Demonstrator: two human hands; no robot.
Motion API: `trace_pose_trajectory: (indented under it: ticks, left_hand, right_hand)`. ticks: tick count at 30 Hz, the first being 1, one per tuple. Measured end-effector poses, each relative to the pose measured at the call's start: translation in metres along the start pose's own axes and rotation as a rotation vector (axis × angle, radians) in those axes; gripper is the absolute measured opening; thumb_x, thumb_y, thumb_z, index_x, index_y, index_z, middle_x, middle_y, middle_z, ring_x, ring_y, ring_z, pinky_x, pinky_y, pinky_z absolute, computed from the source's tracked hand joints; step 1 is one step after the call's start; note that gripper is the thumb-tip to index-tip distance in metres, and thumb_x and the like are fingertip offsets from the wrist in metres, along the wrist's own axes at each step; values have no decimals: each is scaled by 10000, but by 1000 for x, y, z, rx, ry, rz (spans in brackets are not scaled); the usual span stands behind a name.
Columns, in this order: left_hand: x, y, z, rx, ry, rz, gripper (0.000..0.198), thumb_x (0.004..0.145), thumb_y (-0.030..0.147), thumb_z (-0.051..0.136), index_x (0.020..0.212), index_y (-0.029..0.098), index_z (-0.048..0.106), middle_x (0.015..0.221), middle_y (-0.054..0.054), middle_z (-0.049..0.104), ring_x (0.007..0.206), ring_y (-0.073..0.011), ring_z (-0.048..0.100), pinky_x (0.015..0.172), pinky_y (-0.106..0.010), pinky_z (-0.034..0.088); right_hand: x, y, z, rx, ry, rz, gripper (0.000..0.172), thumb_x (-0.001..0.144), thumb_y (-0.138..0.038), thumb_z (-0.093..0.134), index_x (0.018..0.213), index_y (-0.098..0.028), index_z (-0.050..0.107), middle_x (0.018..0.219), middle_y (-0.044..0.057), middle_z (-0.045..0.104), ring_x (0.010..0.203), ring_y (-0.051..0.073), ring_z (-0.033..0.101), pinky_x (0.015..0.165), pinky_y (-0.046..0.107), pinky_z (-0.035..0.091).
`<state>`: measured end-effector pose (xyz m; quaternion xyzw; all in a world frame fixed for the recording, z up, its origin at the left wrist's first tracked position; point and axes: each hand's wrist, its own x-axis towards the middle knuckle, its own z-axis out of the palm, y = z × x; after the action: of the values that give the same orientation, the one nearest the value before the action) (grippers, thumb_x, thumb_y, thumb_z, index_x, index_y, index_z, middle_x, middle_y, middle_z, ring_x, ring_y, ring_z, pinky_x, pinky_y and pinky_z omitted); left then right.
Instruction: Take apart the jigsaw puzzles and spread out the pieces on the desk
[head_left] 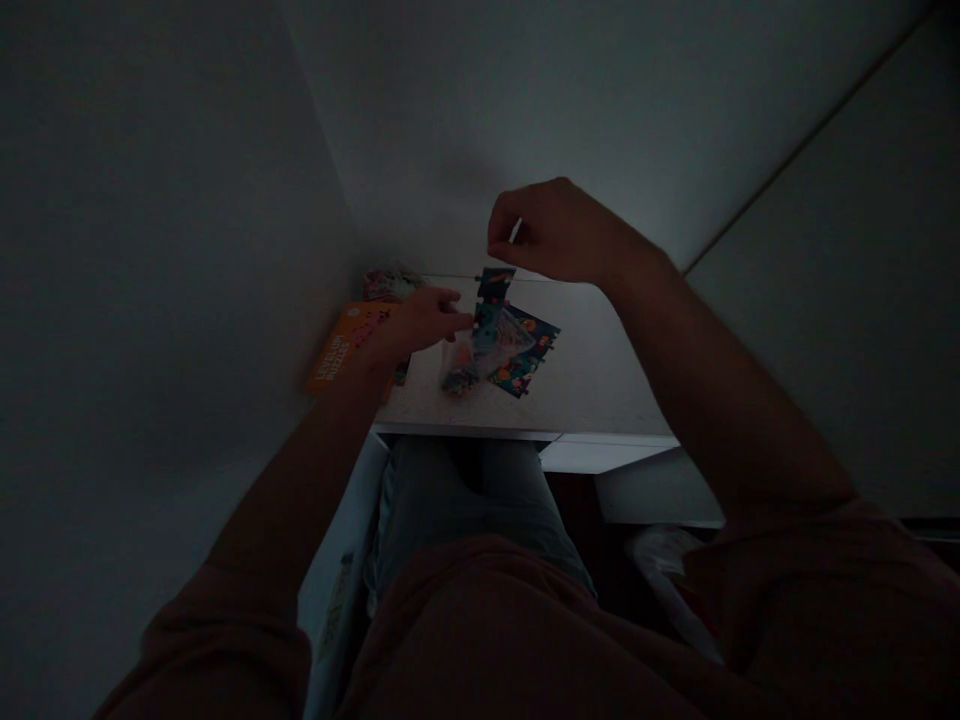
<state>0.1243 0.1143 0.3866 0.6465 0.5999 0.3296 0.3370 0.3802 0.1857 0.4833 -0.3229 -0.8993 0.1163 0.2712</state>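
The scene is very dark. My left hand [424,320] reaches over a small white table [600,390], its fingers closed on the edge of a clear plastic bag [480,355] that holds small colourful pieces. Under the bag lies a dark, colourfully printed puzzle sheet [525,355]. My right hand [555,232] hovers higher, above the table's far edge, with its fingers pinched on a small pale thing that I cannot make out. A small dark printed piece [495,284] shows just below that hand.
An orange box [346,345] with lettering lies at the table's left edge beside the wall. Another small colourful packet [390,283] sits in the far left corner. Walls close in on the left and behind. My lap is below the table's near edge.
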Motion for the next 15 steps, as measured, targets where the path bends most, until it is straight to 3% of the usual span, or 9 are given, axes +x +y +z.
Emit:
trace_pose_trajectory:
  ticks: [7,13,15]
  left_hand:
    - [4,-4,2,-87,156,-20,532,957,215,854,1484,158,899,889,-65,824,803,-241,776,791,-343,617]
    - [1,-1,3,-186,221,10,594,1015,171,795,1606,175,856,947,-46,812,817,-198,763,836,-323,635]
    - [0,-2,4,-163,247,12,602,1030,167,786,1630,181,842,973,-38,808,814,-182,758,830,-302,629]
  right_hand:
    - [-18,29,14,-52,-45,76,379,1055,-645,943,1187,-290,919,1111,80,947,1098,347,893,1084,513,694]
    - [-53,77,49,-99,-307,351,419,1093,-621,917,1317,-268,894,1323,133,944,1179,346,894,1092,474,702]
    - [-66,92,64,-122,-329,418,402,1141,-591,864,1328,-236,892,1381,178,925,1218,366,889,1124,494,701]
